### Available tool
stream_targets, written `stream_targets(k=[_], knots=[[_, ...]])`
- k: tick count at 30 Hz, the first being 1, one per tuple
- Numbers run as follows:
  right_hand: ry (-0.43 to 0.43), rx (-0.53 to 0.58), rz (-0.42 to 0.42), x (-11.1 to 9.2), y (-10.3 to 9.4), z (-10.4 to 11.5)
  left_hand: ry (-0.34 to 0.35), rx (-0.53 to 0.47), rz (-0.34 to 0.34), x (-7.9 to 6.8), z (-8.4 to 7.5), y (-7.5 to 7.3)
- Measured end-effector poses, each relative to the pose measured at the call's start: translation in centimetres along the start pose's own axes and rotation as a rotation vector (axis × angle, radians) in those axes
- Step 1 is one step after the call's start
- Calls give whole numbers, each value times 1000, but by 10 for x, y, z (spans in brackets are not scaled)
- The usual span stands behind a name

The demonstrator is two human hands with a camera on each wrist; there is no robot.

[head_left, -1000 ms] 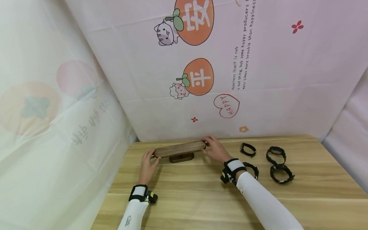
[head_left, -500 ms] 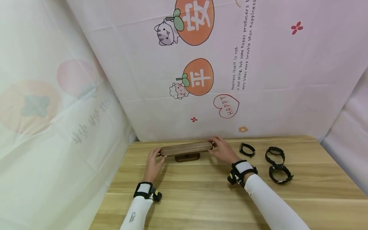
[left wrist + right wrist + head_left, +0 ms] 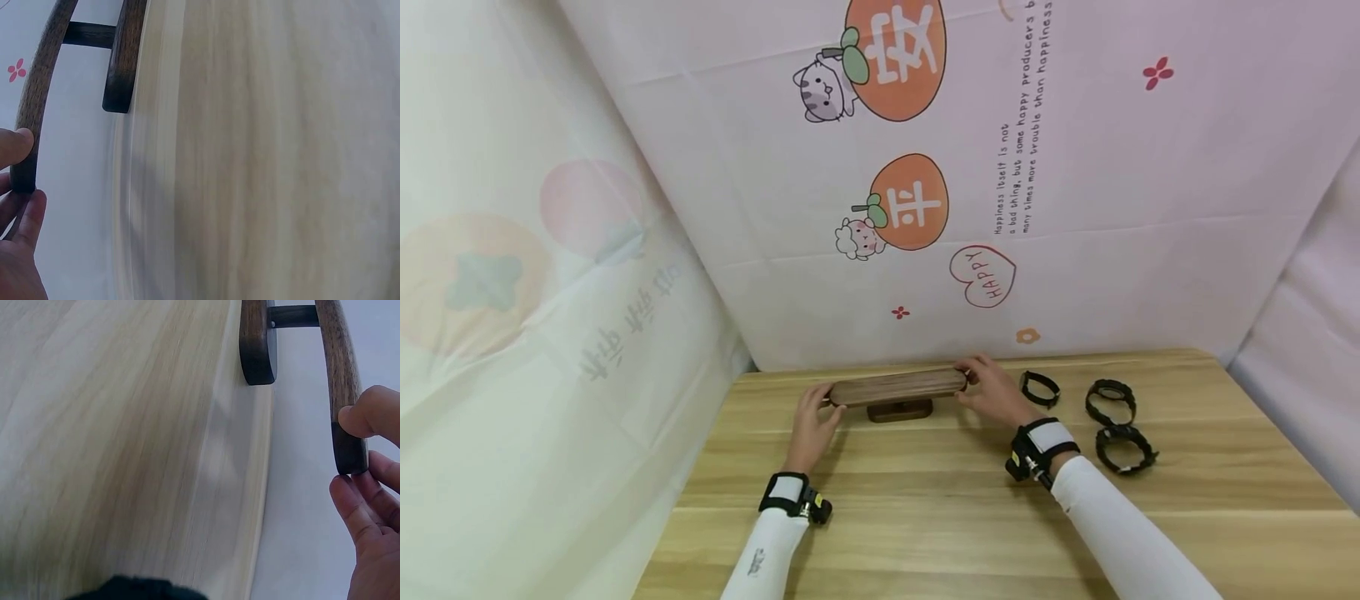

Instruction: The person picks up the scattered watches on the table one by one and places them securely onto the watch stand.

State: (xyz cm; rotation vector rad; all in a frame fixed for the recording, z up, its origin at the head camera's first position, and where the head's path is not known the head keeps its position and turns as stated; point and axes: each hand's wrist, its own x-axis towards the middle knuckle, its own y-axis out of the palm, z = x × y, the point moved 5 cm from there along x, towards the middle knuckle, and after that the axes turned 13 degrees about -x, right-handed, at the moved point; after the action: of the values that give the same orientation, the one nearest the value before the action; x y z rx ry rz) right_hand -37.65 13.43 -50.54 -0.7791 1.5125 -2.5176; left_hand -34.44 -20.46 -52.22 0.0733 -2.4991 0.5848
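Evidently, the left hand (image 3: 810,431) and right hand (image 3: 997,395) pinch opposite upper ends of the wooden stand (image 3: 898,387). Each grip is narrow, probably for balance.

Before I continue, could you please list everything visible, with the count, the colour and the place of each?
Table: 1, light wood, below
Wooden stand: 1, dark brown, far side of table
Watches: 3 visible, black, table's right side
Printed sheeting: pieces unclear, whitish, behind and beside table
Left hand: 1, bare, gripping stand's left end
Right hand: 1, bare, gripping its right end
Wrist straps: 2, black and grey, one per wrist
Sleeves: 2, white, forearms
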Motion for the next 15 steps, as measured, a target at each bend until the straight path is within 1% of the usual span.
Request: stream_targets(k=[4, 9, 15], knots=[[4, -1, 5, -4, -4, -3, 6, 9, 13, 1, -2, 5], [45, 16, 21, -9, -8, -9, 8, 10, 26, 3, -6, 13], [71, 11, 39, -16, -10, -17, 18, 12, 23, 4, -9, 21]])
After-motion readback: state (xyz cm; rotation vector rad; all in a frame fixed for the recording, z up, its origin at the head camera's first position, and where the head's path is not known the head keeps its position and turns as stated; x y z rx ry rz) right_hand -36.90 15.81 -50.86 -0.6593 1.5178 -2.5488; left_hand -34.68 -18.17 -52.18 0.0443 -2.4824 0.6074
